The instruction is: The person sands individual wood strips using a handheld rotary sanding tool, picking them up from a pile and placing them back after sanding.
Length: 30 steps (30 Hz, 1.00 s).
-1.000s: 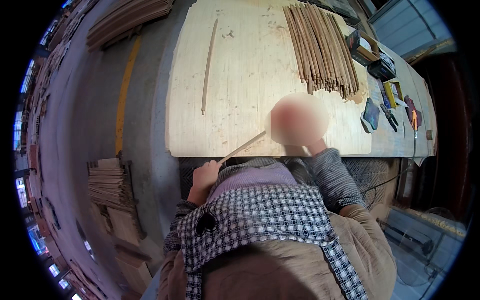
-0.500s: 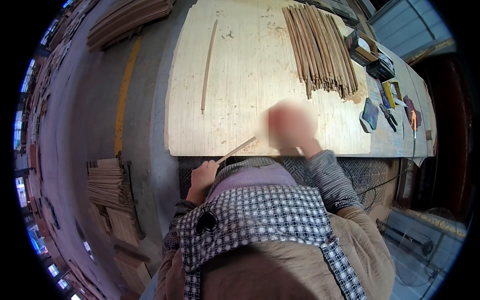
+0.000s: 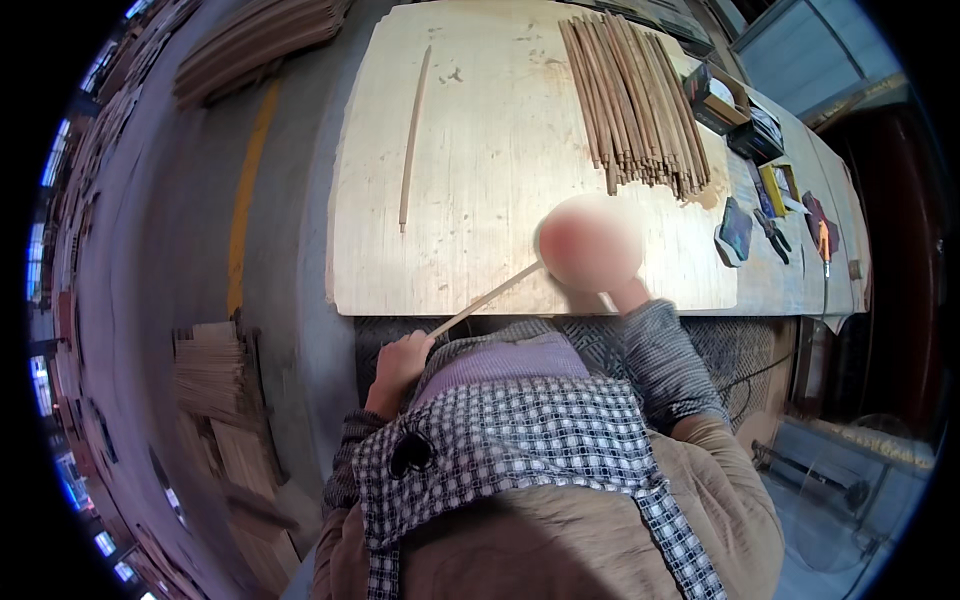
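A thin pale wooden rod (image 3: 485, 298) slants across the front edge of the worktable (image 3: 480, 150). My left hand (image 3: 400, 362) is closed around its lower end, just off the table. The rod's upper end runs to my right hand (image 3: 590, 245), which is blurred over, so its fingers and whatever they hold are hidden. Farther up the table, to the left, lies a single brown rod (image 3: 414, 140). Beyond my right hand many similar brown rods (image 3: 635, 105) lie side by side in a pile.
Along the table's right side are open boxes (image 3: 718, 98), a yellow box (image 3: 780, 188), pliers (image 3: 772, 235), a dark pad (image 3: 735, 232) and an orange-handled tool with a cable (image 3: 825, 240). Stacked wood strips (image 3: 212, 370) stand on the floor at left, near a yellow line (image 3: 245, 210).
My right hand has shifted slightly right, and a longer stretch of the rod shows between my hands. My left hand keeps its hold and has moved slightly left and down.
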Each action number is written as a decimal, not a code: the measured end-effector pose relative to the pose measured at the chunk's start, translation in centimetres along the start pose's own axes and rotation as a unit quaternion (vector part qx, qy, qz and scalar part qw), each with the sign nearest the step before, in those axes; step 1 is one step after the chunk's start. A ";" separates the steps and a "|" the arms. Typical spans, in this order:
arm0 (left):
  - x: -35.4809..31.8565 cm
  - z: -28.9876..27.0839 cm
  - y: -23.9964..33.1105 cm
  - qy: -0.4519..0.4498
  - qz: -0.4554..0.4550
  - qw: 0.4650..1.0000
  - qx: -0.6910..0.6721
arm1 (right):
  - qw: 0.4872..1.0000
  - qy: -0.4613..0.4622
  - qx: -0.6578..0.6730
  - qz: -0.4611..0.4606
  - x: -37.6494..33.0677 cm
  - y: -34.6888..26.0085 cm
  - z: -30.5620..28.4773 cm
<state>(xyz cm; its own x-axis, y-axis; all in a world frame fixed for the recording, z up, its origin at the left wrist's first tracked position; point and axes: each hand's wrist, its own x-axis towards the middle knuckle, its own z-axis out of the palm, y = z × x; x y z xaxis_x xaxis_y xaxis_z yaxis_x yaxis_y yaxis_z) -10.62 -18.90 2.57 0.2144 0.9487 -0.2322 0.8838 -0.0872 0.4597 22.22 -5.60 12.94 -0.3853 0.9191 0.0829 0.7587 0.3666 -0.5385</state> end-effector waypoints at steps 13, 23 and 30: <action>1.1 0.2 0.1 -0.062 -0.041 0.991 -0.109 | 0.993 -0.068 -0.023 -0.092 -3.1 -1.1 13.7; 0.6 0.7 -1.5 -0.054 -0.050 0.975 -0.209 | 0.981 0.120 -0.020 -0.150 1.0 -0.7 2.2; -0.6 1.3 0.9 0.053 -0.041 0.998 0.008 | 0.992 0.022 0.120 -0.038 -0.1 -3.4 -3.9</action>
<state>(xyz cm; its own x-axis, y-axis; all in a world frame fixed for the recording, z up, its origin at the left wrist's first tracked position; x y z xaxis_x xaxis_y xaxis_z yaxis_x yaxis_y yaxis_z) -9.36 -19.93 2.00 0.0970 0.9796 -0.1759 0.9032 -0.0124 0.4291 21.71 -6.40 18.08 -0.4094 0.8975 0.1638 0.5793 0.3945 -0.7133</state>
